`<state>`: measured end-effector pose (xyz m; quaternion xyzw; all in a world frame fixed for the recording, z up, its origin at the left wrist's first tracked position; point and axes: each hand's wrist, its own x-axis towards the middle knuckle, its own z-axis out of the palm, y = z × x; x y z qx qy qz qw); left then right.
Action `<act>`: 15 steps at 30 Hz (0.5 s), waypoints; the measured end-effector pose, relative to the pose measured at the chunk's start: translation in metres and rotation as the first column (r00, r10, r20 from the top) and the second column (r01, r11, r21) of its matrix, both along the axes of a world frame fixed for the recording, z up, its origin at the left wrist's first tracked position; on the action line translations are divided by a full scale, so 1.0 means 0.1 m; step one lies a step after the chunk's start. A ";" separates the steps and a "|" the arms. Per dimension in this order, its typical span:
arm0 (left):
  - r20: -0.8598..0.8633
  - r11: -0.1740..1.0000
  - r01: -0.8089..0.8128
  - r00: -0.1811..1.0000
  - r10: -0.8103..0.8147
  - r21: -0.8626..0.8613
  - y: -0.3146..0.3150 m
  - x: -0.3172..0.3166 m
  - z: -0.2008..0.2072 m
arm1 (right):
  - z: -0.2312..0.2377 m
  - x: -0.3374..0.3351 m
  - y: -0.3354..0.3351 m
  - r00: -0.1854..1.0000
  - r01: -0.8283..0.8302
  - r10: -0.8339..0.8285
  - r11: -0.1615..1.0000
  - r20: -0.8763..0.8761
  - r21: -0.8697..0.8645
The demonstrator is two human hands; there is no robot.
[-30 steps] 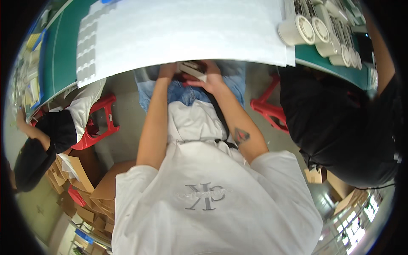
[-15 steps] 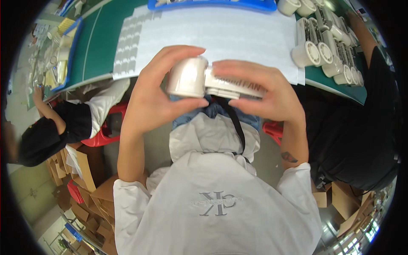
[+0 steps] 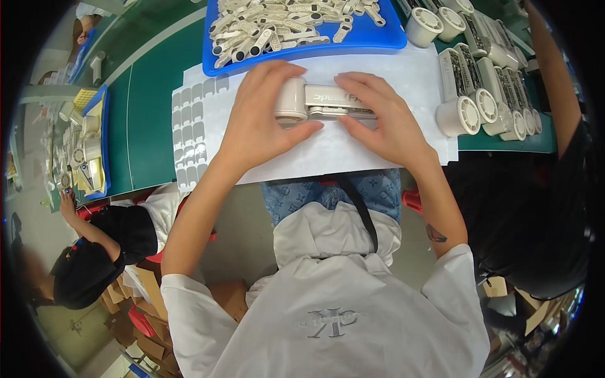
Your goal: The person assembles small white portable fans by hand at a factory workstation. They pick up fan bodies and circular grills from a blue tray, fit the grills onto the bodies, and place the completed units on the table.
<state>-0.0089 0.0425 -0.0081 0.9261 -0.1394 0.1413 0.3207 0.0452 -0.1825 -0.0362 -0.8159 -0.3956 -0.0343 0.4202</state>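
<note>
A white handheld fan [image 3: 292,99] lies sideways between my two hands, just above the white sheets on the table. My left hand [image 3: 265,120] wraps its round head, thumb in front and fingers behind. With the fingers behind and the thumb at the near side, my right hand [image 3: 386,120] grips the far end of the slim handle. Dark lettering faces up on the handle, and a narrow clip-like piece runs along its near side. Beneath, the white sheet [image 3: 277,165] carries rows of grey stickers [image 3: 191,135] along its left side.
Beyond my hands stands a blue tray [image 3: 372,41] heaped with small white parts. Several similar fans [image 3: 459,118] are lined up at the right, beside a person in black [image 3: 517,214]. Another blue tray [image 3: 106,151] with white parts is at left, near another person [image 3: 132,230].
Both hands have carried the fan forward over the table from near its front edge. The view has shifted, showing more of the blue tray. The fan's upper side is turned slightly differently.
</note>
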 end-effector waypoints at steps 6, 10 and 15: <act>0.028 0.996 0.074 0.997 -0.075 0.048 -0.09 0.12 -0.04 | 0.01 -0.03 0.06 0.997 0.022 -0.019 0.999 -0.076 0.038; 0.085 0.998 0.070 0.994 -0.070 0.001 -0.07 0.15 -0.13 | 0.00 -0.05 0.07 0.997 0.062 -0.059 0.997 -0.058 0.054; 0.176 0.996 0.089 0.981 -0.082 -0.030 -0.06 0.16 -0.22 | -0.07 -0.06 0.11 0.993 0.105 -0.110 0.991 0.052 0.086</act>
